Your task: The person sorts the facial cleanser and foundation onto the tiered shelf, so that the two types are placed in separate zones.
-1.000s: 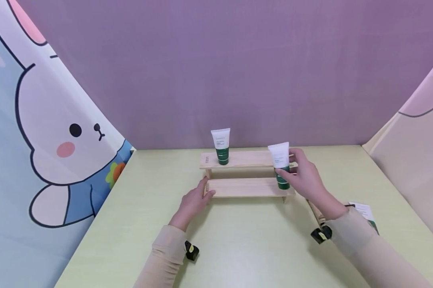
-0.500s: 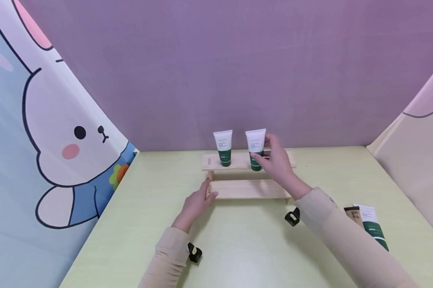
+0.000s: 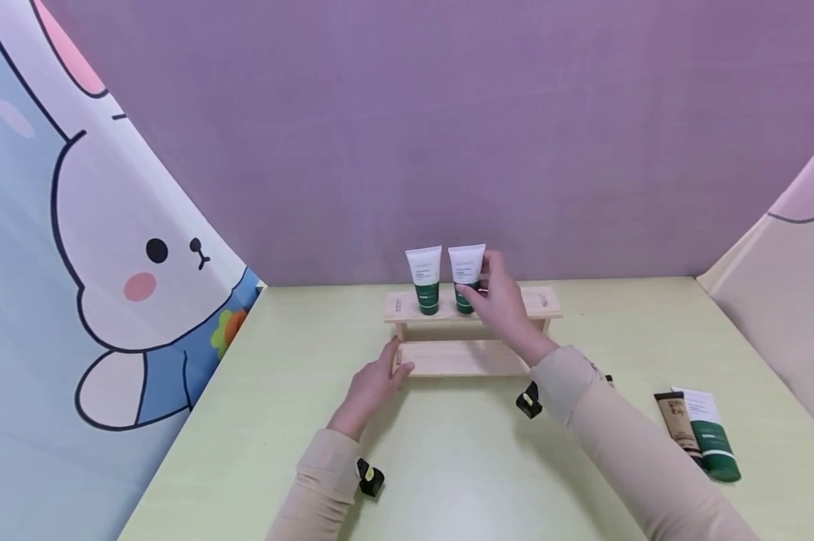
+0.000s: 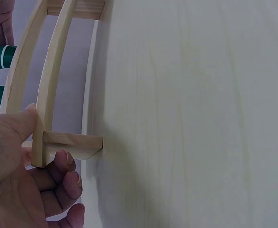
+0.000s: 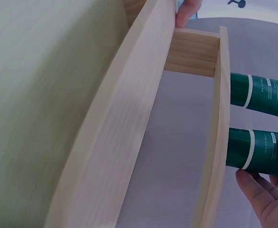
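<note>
A two-step wooden display rack [image 3: 464, 358] stands on the table. My left hand [image 3: 371, 382] grips the left end of its lower board. In the left wrist view, the thumb of the left hand [image 4: 8, 147] lies on the board and the fingers curl beneath. My right hand [image 3: 504, 302] pinches a white and green squeeze tube [image 3: 466, 259], upright on the upper board with its cap down. Just left of it, slightly apart, stands a matching tube [image 3: 425, 272]. In the right wrist view, the held tube's green cap end [image 5: 238, 148] meets the upper board.
At the right of the table [image 3: 447, 466] lie a brown tube with a black cap [image 3: 677, 421] and another white and green tube [image 3: 714, 443], side by side. A purple cloth [image 3: 447, 135] hangs behind the rack, with a rabbit-print cloth [image 3: 129, 225] at left.
My right hand has carried the squeeze tube from in front of the rack's right end, up and left, onto the upper board beside the matching tube. The left hand keeps its grip.
</note>
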`<action>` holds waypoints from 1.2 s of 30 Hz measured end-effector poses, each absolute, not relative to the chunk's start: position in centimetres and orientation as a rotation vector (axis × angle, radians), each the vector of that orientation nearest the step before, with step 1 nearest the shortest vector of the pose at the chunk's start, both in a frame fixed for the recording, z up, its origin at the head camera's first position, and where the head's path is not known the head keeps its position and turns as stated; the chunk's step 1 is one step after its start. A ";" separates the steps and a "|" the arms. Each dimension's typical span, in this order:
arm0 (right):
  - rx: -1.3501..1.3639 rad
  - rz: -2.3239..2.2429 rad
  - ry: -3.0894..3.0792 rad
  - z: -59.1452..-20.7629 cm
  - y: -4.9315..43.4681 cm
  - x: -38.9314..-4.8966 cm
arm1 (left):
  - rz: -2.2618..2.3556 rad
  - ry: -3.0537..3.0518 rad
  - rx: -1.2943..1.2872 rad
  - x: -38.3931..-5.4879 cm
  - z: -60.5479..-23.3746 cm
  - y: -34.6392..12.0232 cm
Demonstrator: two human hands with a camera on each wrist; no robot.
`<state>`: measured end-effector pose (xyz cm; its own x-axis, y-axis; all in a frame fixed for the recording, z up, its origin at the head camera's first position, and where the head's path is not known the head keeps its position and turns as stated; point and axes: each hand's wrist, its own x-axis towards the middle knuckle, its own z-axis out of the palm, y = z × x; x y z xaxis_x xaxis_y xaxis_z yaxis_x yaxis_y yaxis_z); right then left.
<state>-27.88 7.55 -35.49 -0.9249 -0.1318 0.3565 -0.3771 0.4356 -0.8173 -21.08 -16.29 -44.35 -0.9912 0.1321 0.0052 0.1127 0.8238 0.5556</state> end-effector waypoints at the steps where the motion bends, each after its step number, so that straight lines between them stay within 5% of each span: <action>1: 0.450 1.479 -2.453 -35.5 7.6 -27.9 | 0.902 2.967 0.196 -21.1 -44.3 -16.3; 15: 0.456 1.292 -2.495 -34.9 12.6 -24.3 | 0.919 2.954 0.209 -20.8 -43.5 -16.0; 36: 0.439 0.857 -2.745 -36.6 26.5 -15.1 | 0.939 2.925 0.187 -19.9 -42.8 -16.0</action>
